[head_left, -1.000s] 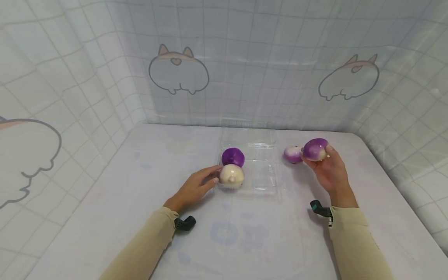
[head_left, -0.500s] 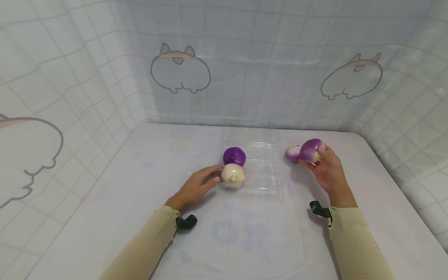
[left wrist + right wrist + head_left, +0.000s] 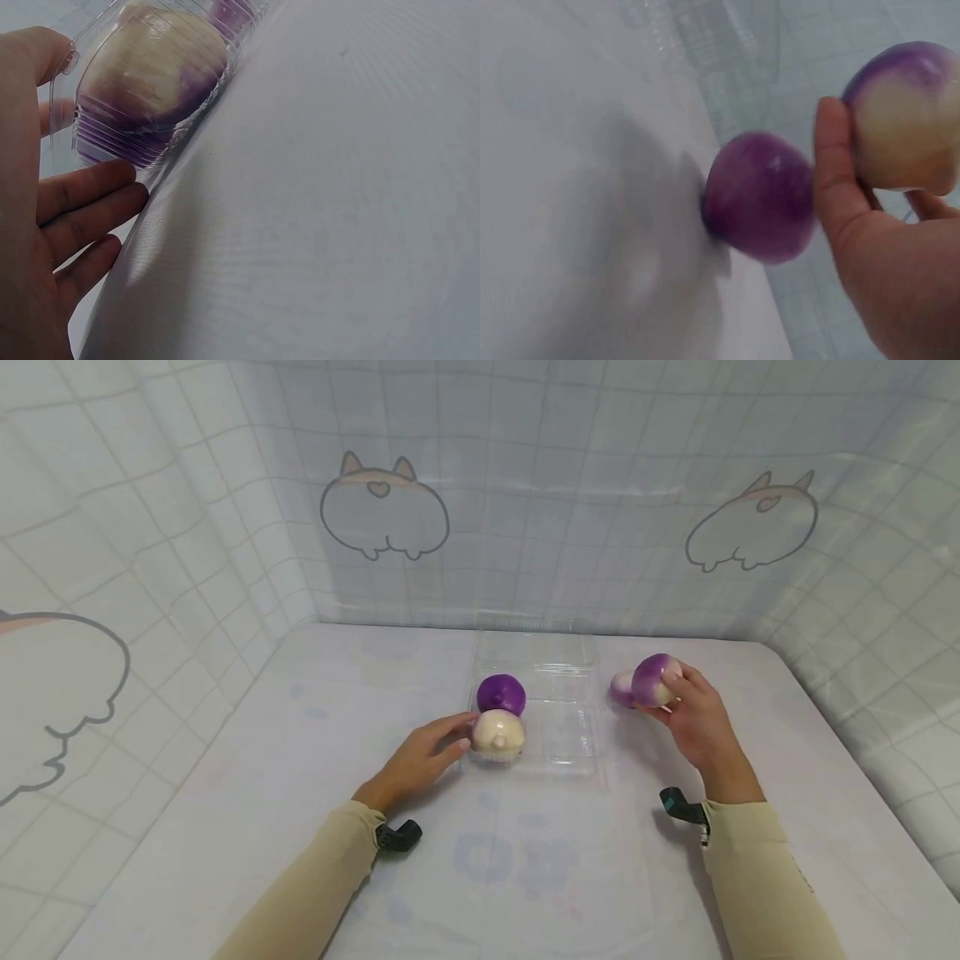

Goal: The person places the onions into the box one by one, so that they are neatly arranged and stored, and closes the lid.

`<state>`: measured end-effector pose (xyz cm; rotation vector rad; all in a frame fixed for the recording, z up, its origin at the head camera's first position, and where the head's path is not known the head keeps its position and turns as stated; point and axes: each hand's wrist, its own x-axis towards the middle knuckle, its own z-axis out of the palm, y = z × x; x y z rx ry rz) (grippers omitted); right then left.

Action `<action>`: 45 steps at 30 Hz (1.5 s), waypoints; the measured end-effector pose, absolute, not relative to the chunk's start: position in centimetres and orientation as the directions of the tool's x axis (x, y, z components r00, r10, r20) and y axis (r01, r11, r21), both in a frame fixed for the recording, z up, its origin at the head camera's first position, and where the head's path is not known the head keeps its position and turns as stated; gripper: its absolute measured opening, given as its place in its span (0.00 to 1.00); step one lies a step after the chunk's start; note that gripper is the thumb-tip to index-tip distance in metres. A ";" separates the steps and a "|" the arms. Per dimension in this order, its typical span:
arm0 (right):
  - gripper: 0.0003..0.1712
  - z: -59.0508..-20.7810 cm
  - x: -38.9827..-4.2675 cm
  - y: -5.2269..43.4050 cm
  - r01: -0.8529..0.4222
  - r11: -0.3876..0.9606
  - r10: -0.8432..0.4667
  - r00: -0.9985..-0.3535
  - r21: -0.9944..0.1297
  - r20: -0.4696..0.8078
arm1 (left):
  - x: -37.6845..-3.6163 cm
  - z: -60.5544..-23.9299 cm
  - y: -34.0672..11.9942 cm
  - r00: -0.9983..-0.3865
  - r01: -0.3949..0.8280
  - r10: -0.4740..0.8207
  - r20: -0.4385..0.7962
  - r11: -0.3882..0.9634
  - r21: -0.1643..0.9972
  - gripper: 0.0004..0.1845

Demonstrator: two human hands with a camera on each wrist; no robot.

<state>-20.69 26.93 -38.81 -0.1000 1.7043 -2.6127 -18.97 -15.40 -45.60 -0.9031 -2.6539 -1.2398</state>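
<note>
My right hand (image 3: 701,722) holds a glossy purple-and-cream turnip (image 3: 654,680) just above the table, thumb and fingers around it. Partly hidden behind it, a second turnip (image 3: 622,688) rests on the table; the right wrist view shows this turnip's purple side (image 3: 759,199). My left hand (image 3: 420,760) touches the left edge of an open clear plastic clamshell box (image 3: 570,763), its fingers loosely extended. Inside the box's left half sit a deep purple turnip (image 3: 501,695) and, nearer me, a cream one (image 3: 498,736) with its nub showing.
The box's clear lid (image 3: 534,650) lies folded back toward the rear curtain (image 3: 562,527). Curtain-like tiled sheets also stand on the left and right sides. A pale patterned cloth (image 3: 525,868) covers the table.
My right hand has moved left with the turnip, turning it slightly and covering more of the turnip behind. My left hand and the box have stayed put.
</note>
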 end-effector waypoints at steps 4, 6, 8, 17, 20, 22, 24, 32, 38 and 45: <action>0.24 -38.2 -20.7 26.1 0.019 -0.309 -0.048 -0.999 -0.951 -0.005 | -18.9 -45.4 -15.5 -0.826 0.537 0.475 0.304 0.501 0.679 0.25; 0.30 -38.1 -20.7 25.7 0.031 -0.267 -0.047 -0.999 -0.963 -0.019 | -18.8 -45.4 -15.5 -0.828 0.535 0.470 0.305 0.504 0.678 0.25; 0.33 -38.1 -20.5 25.4 0.039 -0.227 -0.051 -0.998 -0.973 -0.028 | -18.8 -45.5 -15.5 -0.827 0.538 0.470 0.308 0.507 0.673 0.25; 0.34 -36.9 -20.1 24.4 -0.016 -0.110 -0.089 -0.996 -0.994 0.026 | -18.3 -45.4 -15.1 -0.823 0.534 0.481 0.302 0.476 0.699 0.25; 0.37 -36.1 -20.4 23.9 -0.006 -0.023 -0.132 -0.991 -1.000 0.009 | -18.3 -45.6 -15.2 -0.824 0.535 0.479 0.302 0.484 0.692 0.25; 0.39 -35.7 -20.7 23.5 0.000 0.042 -0.175 -0.985 -0.999 -0.007 | -18.4 -45.7 -15.4 -0.826 0.535 0.477 0.302 0.491 0.688 0.25; 0.40 -35.3 -21.0 23.2 0.000 0.097 -0.213 -0.977 -0.995 -0.021 | -18.4 -45.7 -15.5 -0.828 0.532 0.474 0.299 0.496 0.686 0.25; 0.45 -34.2 -22.1 22.2 0.000 0.279 -0.309 -0.947 -0.960 -0.090 | -18.5 -45.8 -15.8 -0.830 0.530 0.466 0.306 0.491 0.691 0.25; 0.48 -33.6 -22.6 21.6 -0.065 0.455 -0.298 -0.951 -0.888 -0.083 | -18.6 -45.6 -15.5 -0.831 0.528 0.471 0.298 0.497 0.688 0.25; 0.49 -32.2 -23.1 20.7 -0.160 0.630 -0.294 -0.955 -0.760 -0.042 | -18.5 -45.4 -15.3 -0.826 0.537 0.475 0.304 0.499 0.680 0.25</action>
